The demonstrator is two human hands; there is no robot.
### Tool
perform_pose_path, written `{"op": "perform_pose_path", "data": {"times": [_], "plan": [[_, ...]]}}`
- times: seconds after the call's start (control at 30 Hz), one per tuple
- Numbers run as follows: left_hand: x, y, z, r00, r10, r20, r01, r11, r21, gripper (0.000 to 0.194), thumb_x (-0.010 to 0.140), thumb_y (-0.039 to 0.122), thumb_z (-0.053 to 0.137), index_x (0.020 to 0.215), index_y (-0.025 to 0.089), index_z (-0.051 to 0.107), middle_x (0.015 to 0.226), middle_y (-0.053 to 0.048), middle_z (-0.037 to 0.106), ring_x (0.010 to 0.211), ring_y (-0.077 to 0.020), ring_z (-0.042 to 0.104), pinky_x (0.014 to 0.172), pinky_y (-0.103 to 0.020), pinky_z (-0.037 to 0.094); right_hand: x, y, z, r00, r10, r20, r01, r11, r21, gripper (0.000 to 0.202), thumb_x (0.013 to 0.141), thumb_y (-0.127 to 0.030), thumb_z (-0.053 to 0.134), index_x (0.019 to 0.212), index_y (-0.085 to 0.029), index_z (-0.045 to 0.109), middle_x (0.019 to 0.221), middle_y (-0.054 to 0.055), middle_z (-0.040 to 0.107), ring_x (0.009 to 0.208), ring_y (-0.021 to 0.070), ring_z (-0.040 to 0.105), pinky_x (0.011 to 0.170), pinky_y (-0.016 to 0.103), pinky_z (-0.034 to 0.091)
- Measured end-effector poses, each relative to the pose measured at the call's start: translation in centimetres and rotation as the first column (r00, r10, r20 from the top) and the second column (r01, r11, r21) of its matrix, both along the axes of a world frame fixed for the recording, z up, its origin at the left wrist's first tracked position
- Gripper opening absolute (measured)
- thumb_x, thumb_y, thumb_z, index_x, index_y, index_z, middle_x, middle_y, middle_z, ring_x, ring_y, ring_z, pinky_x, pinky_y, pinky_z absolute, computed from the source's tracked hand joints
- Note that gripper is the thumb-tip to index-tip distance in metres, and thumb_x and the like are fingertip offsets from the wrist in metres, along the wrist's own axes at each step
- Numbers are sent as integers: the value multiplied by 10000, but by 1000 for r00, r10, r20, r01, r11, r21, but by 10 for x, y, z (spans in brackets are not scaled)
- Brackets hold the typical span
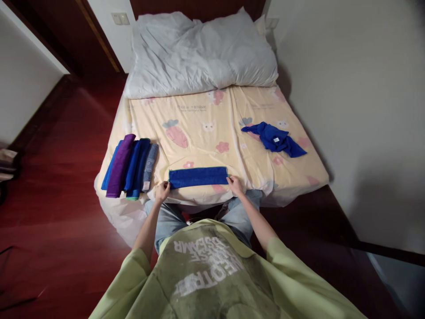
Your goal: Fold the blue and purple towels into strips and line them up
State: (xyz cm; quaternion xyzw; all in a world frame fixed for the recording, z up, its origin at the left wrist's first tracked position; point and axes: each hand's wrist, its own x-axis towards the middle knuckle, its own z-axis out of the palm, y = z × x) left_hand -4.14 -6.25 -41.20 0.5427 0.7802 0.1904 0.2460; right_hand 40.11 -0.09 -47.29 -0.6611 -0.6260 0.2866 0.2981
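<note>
A blue towel [198, 177], folded into a long flat strip with a thin green edge, lies across the front of the bed. My left hand [163, 192] pinches its left end, and my right hand [235, 185] pinches its right end. Left of my left hand is a row of folded towels: several blue ones, a purple one [120, 170] on top, and a grey-blue one [150, 166] with a pale tag. A crumpled blue cloth [277, 139] with a white label lies on the right side of the bed.
The bed [199, 133] has a pale yellow sheet with carrot and rabbit prints. A bulky white quilt [202, 53] is heaped at its far end. A wall [358, 110] rises on the right, and red floor [59, 177] shows on the left.
</note>
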Motion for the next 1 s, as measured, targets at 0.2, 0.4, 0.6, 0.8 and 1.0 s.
{"op": "perform_pose_path", "data": {"times": [0.2, 0.4, 0.6, 0.8, 1.0], "plan": [[1, 0, 2, 1000, -3, -16, 3, 1000, -4, 316, 912, 402, 496, 875, 172, 710, 839, -112, 767, 835, -245, 724, 771, -291, 507, 0, 0, 2, 1000, 12, 18, -12, 1000, -9, 360, 902, -519, 527, 649, -264, 504, 696, 73, 663, 684, 246, 633, 724, 368, 535], [0, 0, -4, 1000, 7, 29, -7, 1000, 10, 292, 910, 409, 499, 855, 188, 681, 824, -104, 757, 827, -250, 720, 771, -305, 516, -1, 0, -1, 1000, -3, 13, 3, 1000, -3, 351, 907, -537, 530, 697, -256, 540, 752, 93, 689, 738, 261, 658, 771, 382, 546], [3, -5, -14, 998, 51, 25, -53, 995, 85, 203, 907, 385, 558, 984, 215, 638, 901, -100, 734, 888, -270, 705, 854, -378, 554, -4, -10, 7, 994, -9, 112, -6, 991, 133, 291, 937, -444, 542, 1071, -215, 662, 995, 132, 731, 1004, 302, 671, 934, 458, 546], [7, -15, -26, 977, -201, -69, 213, 926, 313, 226, 947, 228, 471, 1076, 206, 655, 1361, -160, 648, 1309, -287, 584, 1143, -474, 456, -3, -30, 18, 937, 270, 220, -317, 925, 212, 385, 943, -180, 442, 1190, -225, 733, 1367, 119, 677, 1280, 295, 602, 1152, 518, 446], [3, -23, -35, 929, -367, 43, 335, 886, 320, 410, 853, 174, 495, 1244, 171, 617, 1518, -142, 566, 1462, -258, 482, 1252, -472, 379, 2, -37, 11, 937, 307, 168, -342, 905, 253, 490, 903, -169, 472, 1345, -201, 680, 1471, 87, 629, 1382, 266, 553, 1190, 500, 444]]}}
